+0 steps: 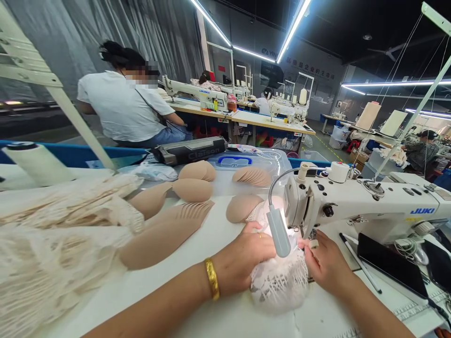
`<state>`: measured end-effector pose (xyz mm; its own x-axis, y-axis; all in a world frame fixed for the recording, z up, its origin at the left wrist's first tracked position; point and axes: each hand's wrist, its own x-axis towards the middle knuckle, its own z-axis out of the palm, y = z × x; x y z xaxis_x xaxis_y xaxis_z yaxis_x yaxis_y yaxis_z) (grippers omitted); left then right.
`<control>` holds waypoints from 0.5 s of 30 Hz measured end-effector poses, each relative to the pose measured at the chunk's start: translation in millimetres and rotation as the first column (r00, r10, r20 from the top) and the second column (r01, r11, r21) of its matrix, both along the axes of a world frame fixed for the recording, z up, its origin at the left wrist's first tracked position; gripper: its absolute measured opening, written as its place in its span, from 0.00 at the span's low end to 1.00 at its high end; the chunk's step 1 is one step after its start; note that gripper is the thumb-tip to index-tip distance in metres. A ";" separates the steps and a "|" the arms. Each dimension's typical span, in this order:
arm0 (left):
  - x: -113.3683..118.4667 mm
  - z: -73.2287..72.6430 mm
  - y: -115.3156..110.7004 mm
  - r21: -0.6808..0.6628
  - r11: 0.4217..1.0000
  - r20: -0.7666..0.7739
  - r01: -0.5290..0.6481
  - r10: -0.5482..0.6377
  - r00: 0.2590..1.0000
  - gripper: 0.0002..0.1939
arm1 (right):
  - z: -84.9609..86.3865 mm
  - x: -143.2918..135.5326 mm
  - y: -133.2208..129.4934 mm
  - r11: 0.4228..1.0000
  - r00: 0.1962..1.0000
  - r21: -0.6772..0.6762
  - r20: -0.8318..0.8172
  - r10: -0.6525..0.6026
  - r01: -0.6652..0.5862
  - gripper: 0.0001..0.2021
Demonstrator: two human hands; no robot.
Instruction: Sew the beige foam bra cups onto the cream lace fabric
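Note:
Under the needle of a white sewing machine (355,197) lies a piece of white lace (280,286), lit brightly by a grey gooseneck lamp (278,232). My left hand (246,256), with a gold bracelet at the wrist, grips the lace from its left side; the lamp head hides some fingertips. Close to the presser foot, my right hand (326,258) pinches the lace's right edge between thumb and fingers. A beige foam cup (243,208) sits just beyond my left hand, touching the lace.
Stacks of beige foam cups (165,234) and heaped cream lace (52,263) cover the table's left. Behind them are a lidded plastic box (260,162) and a dark case (192,150). A phone (391,265) and a pen (361,263) lie right. A co-worker (123,103) sits ahead.

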<state>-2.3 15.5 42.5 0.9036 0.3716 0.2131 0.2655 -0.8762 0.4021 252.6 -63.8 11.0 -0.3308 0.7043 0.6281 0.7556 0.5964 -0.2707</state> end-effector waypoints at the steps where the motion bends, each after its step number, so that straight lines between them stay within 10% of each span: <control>1: -2.0 -0.3 0.2 -0.008 1.000 -0.008 -0.002 0.002 1.000 0.14 | 1.1 -0.4 -1.5 1.000 1.000 0.015 0.012 0.008 -0.008 0.14; 8: -3.8 -14.3 -10.8 0.290 0.928 -0.094 -0.233 0.270 0.958 0.04 | 8.1 -18.1 -12.2 0.977 0.973 -0.085 0.100 0.206 -0.198 0.14; 15: 4.5 -17.3 -27.8 0.289 0.917 -0.175 -0.274 0.332 0.927 0.13 | -10.1 -16.3 -2.2 0.998 0.956 -0.060 0.292 0.026 -0.009 0.11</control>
<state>2.3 -12.3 25.2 0.7902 0.5943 0.1497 0.5897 -0.8038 0.0781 236.3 -66.0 0.9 -0.5069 0.7285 0.4607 0.7963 0.6004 -0.0734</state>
